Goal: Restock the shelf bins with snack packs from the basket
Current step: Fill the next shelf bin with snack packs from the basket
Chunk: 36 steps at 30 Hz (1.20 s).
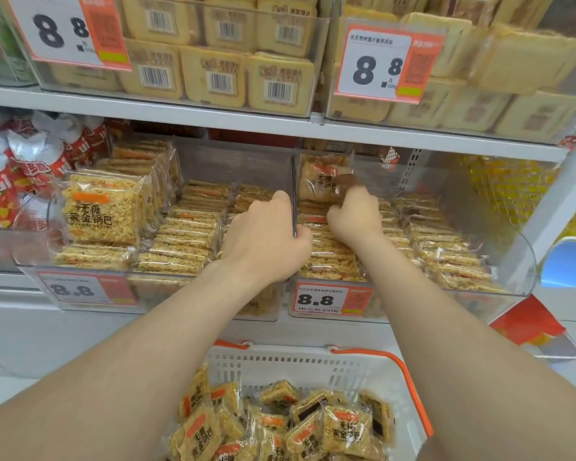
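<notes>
Basket (280,364) w/ snack packs (341,430), bins (429,302) stocked

Two hands (263,242), one basket (300,364), four price tags (384,61).

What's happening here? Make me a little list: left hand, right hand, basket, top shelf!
left hand: left hand in left clear plastic bin, fingers curled by dark divider
right hand: right hand in right clear plastic bin, against upright golden crispy-rice snack pack; grip unclear
basket: white plastic basket, orange handles, holds many more such packs
top shelf: pale yellow square packs
</notes>
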{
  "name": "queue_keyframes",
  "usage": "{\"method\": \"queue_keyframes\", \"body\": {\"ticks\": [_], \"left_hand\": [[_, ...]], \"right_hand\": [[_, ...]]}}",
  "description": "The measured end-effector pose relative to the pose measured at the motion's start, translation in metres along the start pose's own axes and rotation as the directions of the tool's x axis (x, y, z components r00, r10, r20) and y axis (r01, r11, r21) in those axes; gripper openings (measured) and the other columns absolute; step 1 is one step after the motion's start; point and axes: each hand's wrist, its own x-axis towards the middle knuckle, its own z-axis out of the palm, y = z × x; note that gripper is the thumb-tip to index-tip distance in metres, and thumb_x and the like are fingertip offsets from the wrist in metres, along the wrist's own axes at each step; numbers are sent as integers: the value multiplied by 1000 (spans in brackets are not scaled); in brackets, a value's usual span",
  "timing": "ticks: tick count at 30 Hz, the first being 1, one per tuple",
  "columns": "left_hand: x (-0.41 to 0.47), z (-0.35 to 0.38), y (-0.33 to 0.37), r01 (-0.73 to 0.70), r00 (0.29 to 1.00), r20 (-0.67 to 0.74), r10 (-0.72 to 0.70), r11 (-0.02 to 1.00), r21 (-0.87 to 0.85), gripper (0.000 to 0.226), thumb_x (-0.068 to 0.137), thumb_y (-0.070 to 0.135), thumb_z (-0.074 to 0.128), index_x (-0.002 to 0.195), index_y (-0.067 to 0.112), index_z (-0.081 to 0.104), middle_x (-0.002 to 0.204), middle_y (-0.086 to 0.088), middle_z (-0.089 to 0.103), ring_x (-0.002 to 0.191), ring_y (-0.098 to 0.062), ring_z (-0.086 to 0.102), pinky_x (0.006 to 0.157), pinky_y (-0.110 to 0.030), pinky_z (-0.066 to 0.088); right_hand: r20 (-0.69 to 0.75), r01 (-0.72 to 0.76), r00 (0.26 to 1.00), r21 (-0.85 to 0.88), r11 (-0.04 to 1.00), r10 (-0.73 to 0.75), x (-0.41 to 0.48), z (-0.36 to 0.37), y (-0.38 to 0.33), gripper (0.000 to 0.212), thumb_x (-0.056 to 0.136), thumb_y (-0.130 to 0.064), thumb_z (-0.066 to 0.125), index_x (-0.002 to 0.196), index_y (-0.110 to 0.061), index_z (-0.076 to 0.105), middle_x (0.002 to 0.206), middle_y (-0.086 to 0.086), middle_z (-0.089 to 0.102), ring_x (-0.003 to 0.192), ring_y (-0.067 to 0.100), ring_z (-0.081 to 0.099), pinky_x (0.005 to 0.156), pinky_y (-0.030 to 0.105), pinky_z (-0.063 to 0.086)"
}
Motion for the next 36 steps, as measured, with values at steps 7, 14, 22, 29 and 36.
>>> {"method": "queue_keyframes", "body": {"ticks": [7, 14, 22, 29, 36], "left_hand": [[-1, 0, 2, -10, 1000, -7, 10, 1000, 8, 24, 100, 39, 53, 111, 17, 53, 83, 0, 66, 75, -25, 66, 58, -35, 48], [-5, 4, 5, -12, 1000, -22, 12, 1000, -1, 18, 101, 32, 53, 108, 15, 52, 81, -2, 66, 71, -25, 67, 66, -42, 60], [-6, 6, 3, -17, 1000, -24, 17, 1000, -12, 15, 100, 29, 51, 105, 15, 52, 80, -2, 64, 69, -26, 66, 62, -43, 60], [-6, 4, 0, -35, 999, 0, 35, 999, -20, 15, 101, 31, 53, 100, 15, 51, 79, -1, 63, 67, -22, 64, 52, -34, 48], [-18, -4, 2, -56, 998, 41, 56, 998, -10, 31, 102, 36, 53, 120, 10, 57, 96, -2, 67, 83, -21, 67, 63, -35, 51]], "right_hand": [[122, 121, 986, -29, 992, -117, 4, -3, 13, 44, 98, -6, 44, 141, -11, 48, 126, 19, 60, 124, 44, 55, 108, 55, 46], [216, 229, 954, -81, 970, -207, 10, 2, 16, 64, 99, -10, 45, 158, -35, 42, 170, 12, 22, 149, 41, 37, 122, 49, 30], [204, 218, 960, -100, 971, -195, 19, 11, 15, 61, 98, -21, 41, 157, -37, 38, 152, 22, 44, 134, 47, 48, 118, 63, 35], [234, 193, 962, -215, 957, -141, 23, 11, 18, 51, 101, -27, 42, 151, -23, 47, 145, 16, 55, 140, 42, 43, 120, 70, 15], [85, 237, 971, -256, 937, -222, 0, -2, 21, 52, 98, -23, 46, 150, -22, 47, 145, 23, 47, 136, 48, 42, 116, 62, 32]]}}
